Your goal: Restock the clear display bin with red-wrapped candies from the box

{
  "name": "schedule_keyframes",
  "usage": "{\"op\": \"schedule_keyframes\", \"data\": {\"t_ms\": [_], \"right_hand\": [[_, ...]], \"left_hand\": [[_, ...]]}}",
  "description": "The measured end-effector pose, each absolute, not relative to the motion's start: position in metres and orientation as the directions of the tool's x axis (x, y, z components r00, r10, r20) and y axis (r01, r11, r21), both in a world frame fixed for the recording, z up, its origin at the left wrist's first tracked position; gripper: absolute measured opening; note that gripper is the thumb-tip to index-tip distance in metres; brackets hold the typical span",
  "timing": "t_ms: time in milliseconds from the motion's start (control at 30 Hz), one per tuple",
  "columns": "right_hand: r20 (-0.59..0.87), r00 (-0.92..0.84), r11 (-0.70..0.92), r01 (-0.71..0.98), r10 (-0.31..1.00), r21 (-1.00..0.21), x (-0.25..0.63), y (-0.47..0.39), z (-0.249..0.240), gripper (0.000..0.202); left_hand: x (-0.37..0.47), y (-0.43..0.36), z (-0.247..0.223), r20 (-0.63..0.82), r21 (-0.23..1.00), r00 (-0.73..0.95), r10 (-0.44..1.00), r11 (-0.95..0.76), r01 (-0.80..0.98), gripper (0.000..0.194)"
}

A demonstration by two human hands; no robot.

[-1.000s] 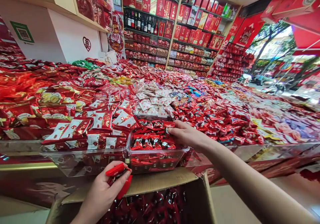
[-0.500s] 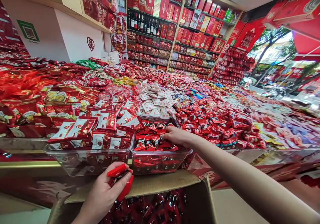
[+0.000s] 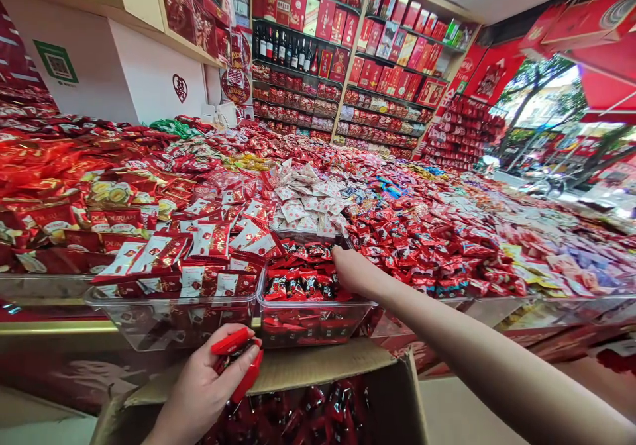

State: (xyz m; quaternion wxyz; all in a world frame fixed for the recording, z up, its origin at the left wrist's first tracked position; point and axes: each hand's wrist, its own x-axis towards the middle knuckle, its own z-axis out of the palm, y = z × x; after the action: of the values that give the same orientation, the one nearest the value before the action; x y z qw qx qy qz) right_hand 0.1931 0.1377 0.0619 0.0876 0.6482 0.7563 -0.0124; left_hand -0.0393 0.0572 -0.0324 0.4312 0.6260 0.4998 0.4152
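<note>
My left hand [image 3: 211,379] is closed around a few red-wrapped candies [image 3: 238,359], held above an open cardboard box. More of the same red and dark wrapped candies [image 3: 303,415] fill that box. My right hand [image 3: 355,269] reaches into the right side of a clear plastic bin [image 3: 318,326], where small red and black packets [image 3: 303,286] lie in rows. Its fingers point down among the packets and are mostly hidden, so I cannot see what they grip.
Left of the bin stands another clear bin [image 3: 169,319] with larger red and white packets. White packets [image 3: 308,200] are heaped behind. Red candies [image 3: 422,240] are piled to the right. The cardboard box [image 3: 348,359] sits below the counter edge. Shelves [image 3: 342,67] line the back.
My right hand has shifted slightly, its fingers now turned further out of sight among the packets. My left hand stays almost where it was, still holding the candies.
</note>
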Motion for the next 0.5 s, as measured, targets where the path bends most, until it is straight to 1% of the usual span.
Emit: {"op": "schedule_keyframes", "data": {"t_ms": [100, 200, 300, 433, 500], "right_hand": [[-0.085, -0.201, 0.209, 0.973, 0.976, 0.101, 0.1919, 0.1386, 0.0571, 0.031], [-0.069, -0.24, 0.247, 0.962, 0.968, 0.115, 0.191, 0.1385, 0.0545, 0.029], [-0.093, -0.266, 0.277, 0.953, 0.959, 0.125, 0.1925, 0.1387, 0.0533, 0.027], [-0.17, -0.359, 0.375, 0.924, 0.918, 0.075, 0.1976, 0.1406, 0.0532, 0.023], [-0.161, -0.356, 0.371, 0.926, 0.92, 0.073, 0.1968, 0.1368, 0.0568, 0.021]], "left_hand": [[-0.0408, 0.0577, -0.0346, 0.098, 0.948, 0.165, 0.981, -0.143, 0.284, 0.015], [-0.0414, 0.0576, -0.0355, 0.106, 0.943, 0.157, 0.982, -0.149, 0.299, 0.015], [-0.0408, 0.0566, -0.0338, 0.114, 0.942, 0.141, 0.983, -0.153, 0.3, 0.015], [-0.0401, 0.0558, -0.0312, 0.12, 0.946, 0.137, 0.983, -0.155, 0.284, 0.014], [-0.0409, 0.0561, -0.0316, 0.113, 0.954, 0.131, 0.985, -0.144, 0.262, 0.015]]}}
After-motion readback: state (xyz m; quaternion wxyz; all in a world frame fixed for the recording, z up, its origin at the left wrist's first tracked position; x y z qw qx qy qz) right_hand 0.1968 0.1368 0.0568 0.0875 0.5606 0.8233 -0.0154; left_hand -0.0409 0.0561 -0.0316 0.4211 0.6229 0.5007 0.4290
